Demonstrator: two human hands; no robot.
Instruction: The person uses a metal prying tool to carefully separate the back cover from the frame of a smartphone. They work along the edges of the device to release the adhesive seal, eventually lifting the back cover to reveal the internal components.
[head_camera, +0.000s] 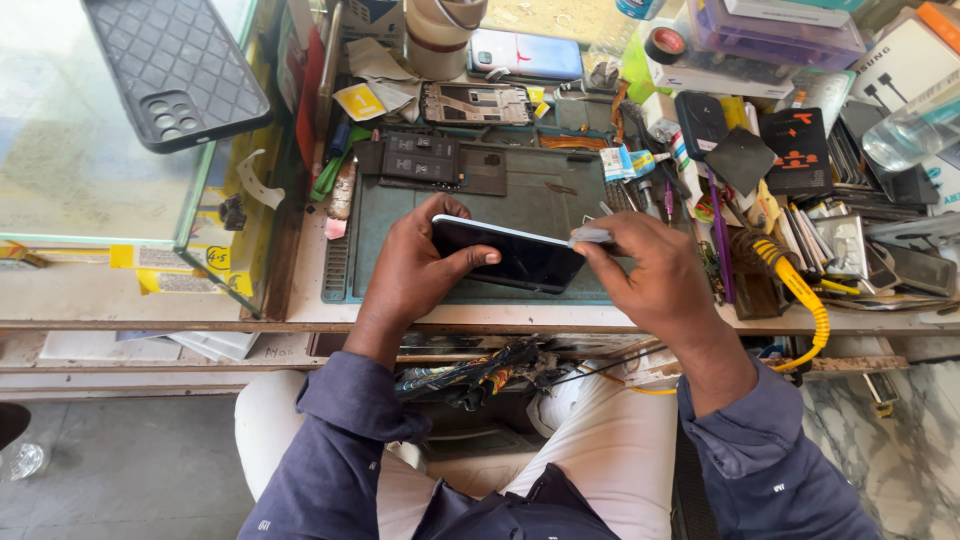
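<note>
**Phone held on edge, thin tool at its corner**

Hands meet at the centre of the frame, over a green work mat (520, 195). The left hand (415, 270) is closed around a dark smartphone (510, 255), thumb lying across the black screen and fingers wrapped behind, so the phone sits tilted with its pale upper edge showing. The right hand (650, 270) pinches a small, flat, greyish tool (590, 236) between thumb and forefinger; its tip touches the phone's upper right corner, right at the seam.

As for progress, the work looks to be at an early stage: the phone reads as one closed piece, screen and body together, with no gap visible along the edge that shows. Whether the tool tip has entered the seam or only rests against it is too small to tell. Judging from that, the separating of the panel is largely still ahead.

Above the hands, at the top of the mat, lie dark flat phone parts (420, 160) and, further up, an opened phone frame (475, 103) with its insides bare. A black phone case (175, 70) lies on a glass counter (60, 150) in the upper left. Clutter of boxes, tape rolls and small tools fills the upper right, and a yellow coiled cable (800, 290) curls down the right side.
</note>
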